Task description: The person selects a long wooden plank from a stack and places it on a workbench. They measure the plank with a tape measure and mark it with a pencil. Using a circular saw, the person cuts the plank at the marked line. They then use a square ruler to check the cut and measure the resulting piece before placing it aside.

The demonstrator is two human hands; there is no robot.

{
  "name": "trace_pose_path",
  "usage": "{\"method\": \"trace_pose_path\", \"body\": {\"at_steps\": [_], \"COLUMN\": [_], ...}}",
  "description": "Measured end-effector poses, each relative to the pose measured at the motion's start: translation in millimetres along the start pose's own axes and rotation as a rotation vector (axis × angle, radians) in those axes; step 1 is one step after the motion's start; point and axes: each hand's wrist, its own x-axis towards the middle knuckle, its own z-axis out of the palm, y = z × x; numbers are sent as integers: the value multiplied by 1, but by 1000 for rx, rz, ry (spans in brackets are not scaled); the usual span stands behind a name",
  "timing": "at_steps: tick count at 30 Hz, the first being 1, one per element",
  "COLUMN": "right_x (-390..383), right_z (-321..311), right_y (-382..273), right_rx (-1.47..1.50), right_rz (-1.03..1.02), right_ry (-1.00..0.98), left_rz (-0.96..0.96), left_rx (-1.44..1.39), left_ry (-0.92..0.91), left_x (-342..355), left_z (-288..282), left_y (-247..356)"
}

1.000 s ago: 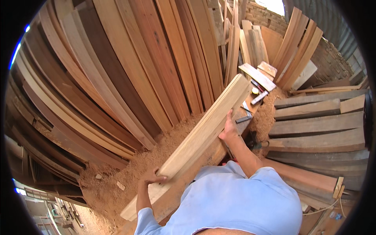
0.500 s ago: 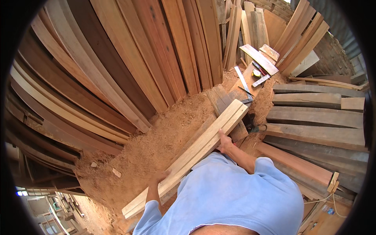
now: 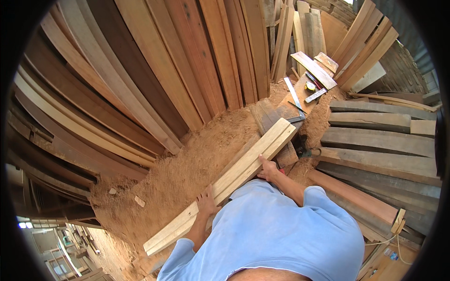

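Note:
A long pale wooden plank [image 3: 239, 175] with a groove along its length lies slantwise before me, from the lower left up to the middle. My left hand [image 3: 205, 204] lies on its lower half, fingers stretched over the face. Farther up, my right hand [image 3: 268, 169] grips the near edge, thumb on top and some fingers hidden. Under the upper end is a wooden block [image 3: 286, 157]. Just beyond that end sits a metal square [image 3: 295, 104] with a dark stock.
Tall boards [image 3: 173, 61] lean along the left and far side. Stacked timbers [image 3: 375, 136] fill the right. A tape measure [image 3: 309, 86] and a white board [image 3: 314, 70] rest on the far bench. Sawdust [image 3: 154, 196] covers the floor. A cord [image 3: 399, 248] hangs at lower right.
My left hand has moved up and right along the plank, and its fingers now show spread on it. My right hand has shifted slightly down the edge. The plank has barely moved.

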Motion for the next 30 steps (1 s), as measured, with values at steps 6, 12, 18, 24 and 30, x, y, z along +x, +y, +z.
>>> {"method": "trace_pose_path", "body": {"at_steps": [6,12,18,24,30], "right_x": [4,-12,-35,-23,-55], "right_z": [-9,-22,-6,-1,1], "right_y": [-2,-12,-30,-28,-71], "right_rx": [-86,-242,-357,-392,-1124], "right_rz": [-79,-133,-266,-337,-387], "right_ry": [43,-7,-98,-103,-146], "left_rz": [33,200,360,329,153], "left_rx": [-49,-181,-388,-319,-259], "left_ry": [-121,-142,-211,-101,-94], "left_x": [-18,-2,16,16,-3], "left_z": [-57,-24,-47,-40,-75], "left_y": [21,2,-17,-11,15]}}
